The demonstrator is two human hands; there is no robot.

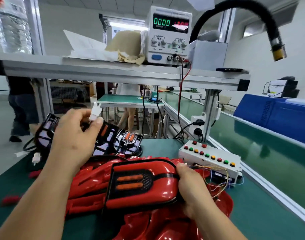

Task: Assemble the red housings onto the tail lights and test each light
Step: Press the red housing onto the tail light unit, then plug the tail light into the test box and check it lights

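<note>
Wide green desk (262,213) first, and across its near half sprawls a pile of loose red housings (89,187), so plenty of shells are not yet fitted. Up on the shelf the power supply (169,35) shows green zeros on its current display: by my reading, nothing is drawing power, so no test is running right now. On top of the pile sits one assembled tail light (143,184), red housing already around its black lens with two unlit orange bars. The right hand (193,191) has its grip wrapped round the right end of it. To the right, the button-studded test box (210,158) waits with loose wires trailing. Behind the pile, bare black tail lights (130,141) lie without shells. Smallest of all, the white connector (95,112), lifted clear of the desk: the left hand (73,139) has a narrow grip on it, thumb against fingers. This unit looks housed but untested, and plugging in seems next.
</note>
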